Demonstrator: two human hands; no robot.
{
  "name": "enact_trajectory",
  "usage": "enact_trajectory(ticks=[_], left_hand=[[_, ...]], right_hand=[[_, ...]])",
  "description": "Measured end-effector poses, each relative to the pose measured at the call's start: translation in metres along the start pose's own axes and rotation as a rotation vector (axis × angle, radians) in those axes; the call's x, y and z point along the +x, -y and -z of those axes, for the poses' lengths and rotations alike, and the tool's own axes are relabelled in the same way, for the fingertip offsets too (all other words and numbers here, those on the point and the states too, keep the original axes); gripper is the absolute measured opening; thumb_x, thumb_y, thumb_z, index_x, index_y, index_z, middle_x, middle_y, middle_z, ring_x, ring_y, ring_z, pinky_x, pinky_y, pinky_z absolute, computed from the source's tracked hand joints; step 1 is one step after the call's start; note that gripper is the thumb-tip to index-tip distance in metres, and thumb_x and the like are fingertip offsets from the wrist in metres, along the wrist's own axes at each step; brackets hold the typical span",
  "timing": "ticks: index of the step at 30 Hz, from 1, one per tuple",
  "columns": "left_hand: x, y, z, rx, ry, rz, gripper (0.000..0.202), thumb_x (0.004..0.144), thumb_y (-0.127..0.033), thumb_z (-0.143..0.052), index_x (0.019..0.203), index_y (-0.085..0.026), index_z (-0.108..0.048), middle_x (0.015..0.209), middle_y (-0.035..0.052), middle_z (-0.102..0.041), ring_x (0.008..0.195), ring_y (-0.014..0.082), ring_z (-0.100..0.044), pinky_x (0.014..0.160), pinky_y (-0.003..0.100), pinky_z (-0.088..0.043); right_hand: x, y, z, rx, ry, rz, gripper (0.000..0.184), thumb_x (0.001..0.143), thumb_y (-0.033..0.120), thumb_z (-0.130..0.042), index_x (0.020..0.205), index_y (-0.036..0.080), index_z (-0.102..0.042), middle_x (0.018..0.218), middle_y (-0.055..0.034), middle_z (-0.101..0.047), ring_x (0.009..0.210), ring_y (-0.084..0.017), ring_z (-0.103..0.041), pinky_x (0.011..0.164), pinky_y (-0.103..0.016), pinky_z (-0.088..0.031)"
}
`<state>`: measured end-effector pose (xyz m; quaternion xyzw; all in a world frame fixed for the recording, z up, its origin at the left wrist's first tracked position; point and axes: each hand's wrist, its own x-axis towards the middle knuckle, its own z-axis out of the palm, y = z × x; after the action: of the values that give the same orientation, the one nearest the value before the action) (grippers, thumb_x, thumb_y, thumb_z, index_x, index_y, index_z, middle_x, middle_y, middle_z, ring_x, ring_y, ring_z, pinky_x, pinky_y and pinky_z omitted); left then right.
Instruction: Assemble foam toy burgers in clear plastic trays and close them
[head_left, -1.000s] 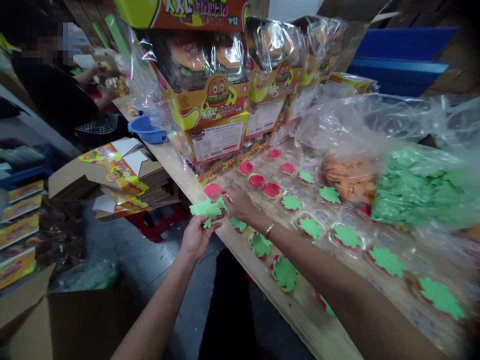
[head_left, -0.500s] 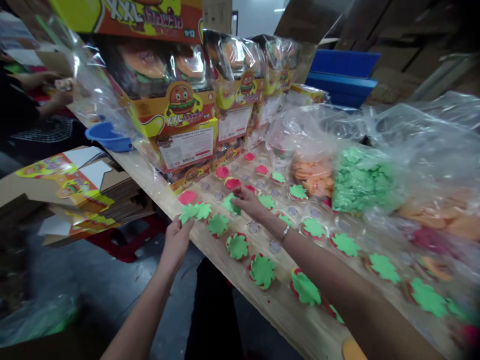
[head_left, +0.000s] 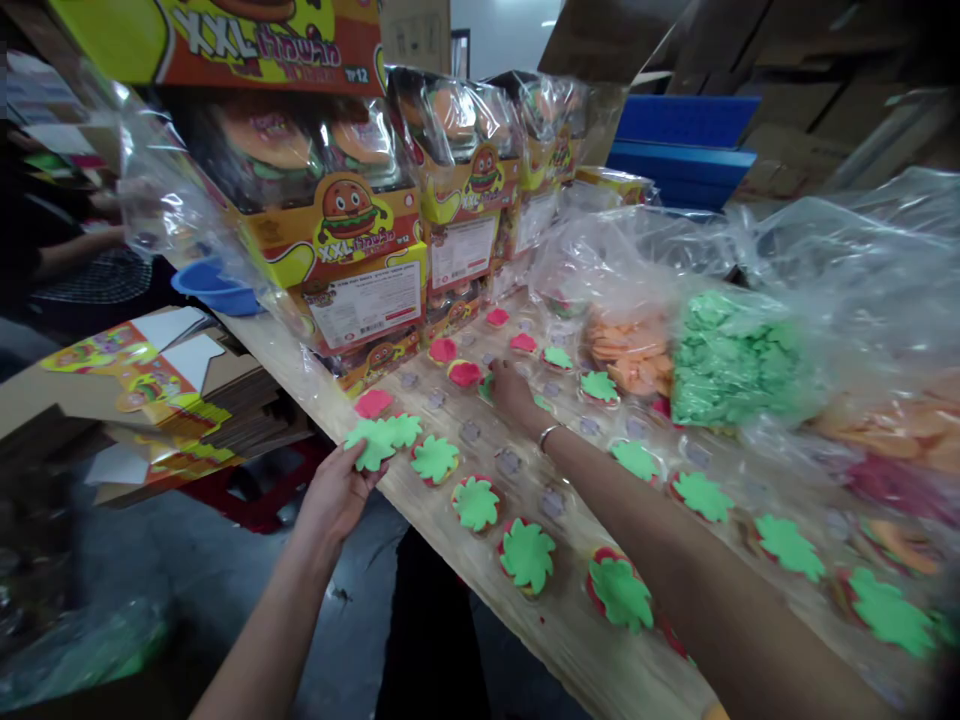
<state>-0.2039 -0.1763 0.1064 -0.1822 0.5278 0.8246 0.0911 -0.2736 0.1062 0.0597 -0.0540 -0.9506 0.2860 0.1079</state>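
My left hand (head_left: pixel 335 492) is closed on a small stack of green lettuce-shaped candy pieces (head_left: pixel 381 437) at the near edge of the wooden table (head_left: pixel 585 660). My right hand (head_left: pixel 512 389) reaches across the rows, its fingers down on a green piece over a red candy; what the fingertips grip is hidden. Red candy rounds (head_left: pixel 465 374) lie uncovered at the far left of the rows. Others nearer me carry green pieces (head_left: pixel 528 553) on top.
Wrapped display boxes with burger pictures (head_left: pixel 352 240) stand along the table's back left. Clear bags hold loose green pieces (head_left: pixel 739 360) and orange pieces (head_left: pixel 628 352). A blue bowl (head_left: pixel 214 288) and flattened cartons (head_left: pixel 150 385) lie to the left. Another person sits at far left.
My right hand has moved farther along the rows, from the near-left candies to one deeper in. My left hand stays at the edge with its green stack. The view has shifted left.
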Motion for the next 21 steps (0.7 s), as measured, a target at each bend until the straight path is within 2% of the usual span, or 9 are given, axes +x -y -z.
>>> enact_trajectory(ticks=[2,3,5,7,8,10,12,15,21], left_hand=[[0.007,-0.006,0.003,0.006,-0.004,-0.026,0.02,0.071,-0.013,-0.067,0.091,-0.014,-0.065,0.086,0.0062,-0.069,0.067,0.016,-0.066,0.055,0.025,-0.053],[0.014,-0.009,0.003,0.022,-0.016,-0.085,0.02,0.07,-0.015,-0.068,0.09,-0.015,-0.065,0.086,0.0053,-0.068,0.067,0.0153,-0.065,0.056,0.024,-0.053],[0.034,-0.015,0.002,0.128,-0.05,-0.301,0.017,0.068,-0.019,-0.07,0.085,-0.016,-0.067,0.084,0.0031,-0.068,0.069,0.0141,-0.063,0.062,0.024,-0.052],[0.06,-0.019,-0.001,0.362,-0.056,-0.578,0.013,0.07,-0.021,-0.067,0.082,-0.018,-0.069,0.087,0.003,-0.068,0.082,0.0166,-0.063,0.076,0.027,-0.051],[0.073,-0.02,-0.003,0.512,-0.029,-0.696,0.013,0.072,-0.02,-0.064,0.083,-0.019,-0.07,0.092,0.0039,-0.069,0.093,0.019,-0.063,0.087,0.03,-0.048],[0.096,-0.02,-0.005,0.763,0.074,-0.817,0.021,0.071,-0.014,-0.06,0.087,-0.021,-0.072,0.104,0.0065,-0.068,0.112,0.0232,-0.056,0.103,0.035,-0.038],[0.111,-0.018,-0.004,0.886,0.173,-0.811,0.027,0.066,-0.008,-0.06,0.088,-0.02,-0.072,0.109,0.0098,-0.066,0.117,0.0268,-0.053,0.108,0.04,-0.032],[0.119,-0.017,0.003,0.928,0.239,-0.756,0.029,0.06,-0.006,-0.063,0.085,-0.019,-0.072,0.108,0.0122,-0.066,0.113,0.0298,-0.055,0.108,0.044,-0.032],[0.117,-0.017,0.018,0.917,0.305,-0.717,0.032,0.064,-0.025,-0.073,0.095,-0.019,-0.072,0.121,0.0136,-0.063,0.12,0.0298,-0.051,0.112,0.043,-0.026]], right_hand=[[-0.005,0.003,0.001,-0.058,-0.015,0.037,0.031,0.085,0.005,-0.042,0.112,0.011,-0.056,0.115,-0.019,-0.055,0.103,-0.025,-0.053,0.084,-0.035,-0.043],[-0.007,0.005,0.003,-0.103,-0.034,0.064,0.03,0.084,0.006,-0.043,0.111,0.01,-0.057,0.115,-0.0195,-0.055,0.106,-0.027,-0.05,0.086,-0.036,-0.042],[-0.012,0.007,0.007,-0.2,-0.084,0.136,0.028,0.084,0.01,-0.048,0.109,0.009,-0.058,0.113,-0.0194,-0.055,0.109,-0.029,-0.047,0.088,-0.037,-0.041],[-0.019,0.008,0.013,-0.247,-0.12,0.196,0.025,0.083,0.013,-0.051,0.107,0.01,-0.06,0.11,-0.018,-0.056,0.107,-0.029,-0.048,0.088,-0.037,-0.042],[-0.023,0.008,0.017,-0.236,-0.124,0.213,0.024,0.082,0.013,-0.052,0.104,0.011,-0.061,0.109,-0.0171,-0.056,0.106,-0.029,-0.049,0.087,-0.036,-0.043],[-0.032,0.005,0.026,-0.195,-0.122,0.239,0.02,0.082,0.014,-0.053,0.1,0.013,-0.062,0.107,-0.0152,-0.057,0.102,-0.027,-0.051,0.085,-0.036,-0.044],[-0.043,-0.001,0.037,-0.153,-0.124,0.278,0.017,0.082,0.015,-0.052,0.097,0.015,-0.061,0.105,-0.0134,-0.057,0.098,-0.025,-0.053,0.083,-0.035,-0.045],[-0.061,-0.017,0.057,-0.098,-0.135,0.35,0.014,0.082,0.016,-0.051,0.093,0.017,-0.06,0.103,-0.011,-0.058,0.095,-0.024,-0.055,0.082,-0.036,-0.046],[-0.094,-0.057,0.099,-0.014,-0.207,0.35,0.01,0.083,0.018,-0.05,0.088,0.02,-0.059,0.096,-0.0082,-0.06,0.092,-0.022,-0.058,0.081,-0.035,-0.046]])
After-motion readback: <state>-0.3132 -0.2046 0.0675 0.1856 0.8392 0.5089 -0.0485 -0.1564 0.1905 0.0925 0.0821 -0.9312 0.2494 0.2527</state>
